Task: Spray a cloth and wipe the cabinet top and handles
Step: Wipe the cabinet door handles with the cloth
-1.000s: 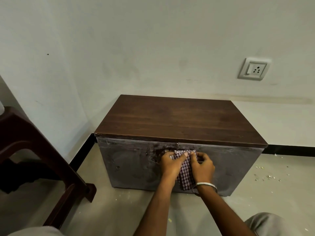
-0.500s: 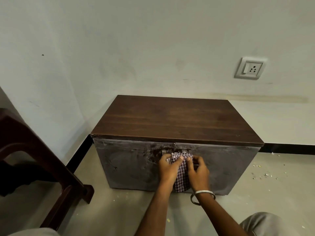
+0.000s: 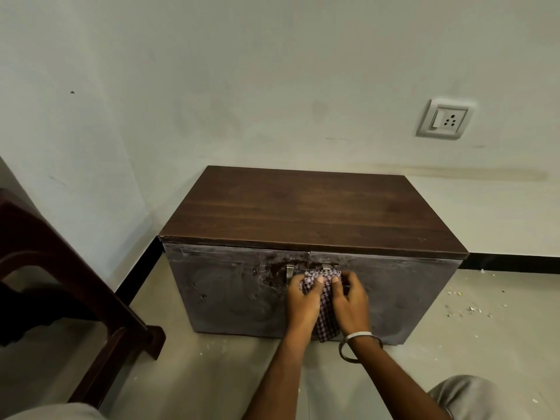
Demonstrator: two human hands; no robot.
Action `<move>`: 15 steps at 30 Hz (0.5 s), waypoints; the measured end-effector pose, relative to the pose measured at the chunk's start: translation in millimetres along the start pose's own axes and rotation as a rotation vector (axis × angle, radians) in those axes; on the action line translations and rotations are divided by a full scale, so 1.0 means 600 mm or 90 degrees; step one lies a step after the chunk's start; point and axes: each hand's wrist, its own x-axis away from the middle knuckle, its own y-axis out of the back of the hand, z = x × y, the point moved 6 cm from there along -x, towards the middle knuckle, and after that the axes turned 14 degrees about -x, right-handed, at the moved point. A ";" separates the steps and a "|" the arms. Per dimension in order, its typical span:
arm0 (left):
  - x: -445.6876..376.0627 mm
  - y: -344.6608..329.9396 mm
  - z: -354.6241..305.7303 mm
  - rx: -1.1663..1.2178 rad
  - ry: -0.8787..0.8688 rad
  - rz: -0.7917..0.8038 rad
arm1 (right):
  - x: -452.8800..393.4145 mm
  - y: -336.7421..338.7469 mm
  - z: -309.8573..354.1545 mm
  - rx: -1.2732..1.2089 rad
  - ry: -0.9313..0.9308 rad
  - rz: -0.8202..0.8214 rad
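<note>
Both hands, left hand (image 3: 304, 301) and right hand (image 3: 348, 300), pinch the cloth (image 3: 325, 307) over what's probably the right handle (image 3: 326, 269); loose cloth could slip off, smearing the dusty doors.

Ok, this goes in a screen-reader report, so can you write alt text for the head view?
Both hands, left hand and right hand, grip a checked cloth against the handles of a low cabinet with a dark wooden top. It stands against a pale wall with a socket, a dark chair to the left.
</note>
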 end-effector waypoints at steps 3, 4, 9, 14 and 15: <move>-0.001 -0.001 0.004 -0.002 -0.001 0.008 | -0.002 -0.003 0.002 0.000 0.007 0.000; -0.002 -0.001 0.008 -0.010 -0.003 0.007 | 0.003 -0.004 -0.001 -0.002 0.006 0.004; -0.003 -0.002 0.034 -0.062 -0.016 0.026 | 0.028 0.000 -0.034 -0.001 -0.013 0.029; -0.013 0.000 0.049 -0.080 -0.002 0.008 | 0.027 -0.002 -0.054 0.006 -0.063 0.039; -0.016 -0.001 0.050 -0.080 0.001 0.004 | 0.027 -0.002 -0.051 0.005 -0.056 0.030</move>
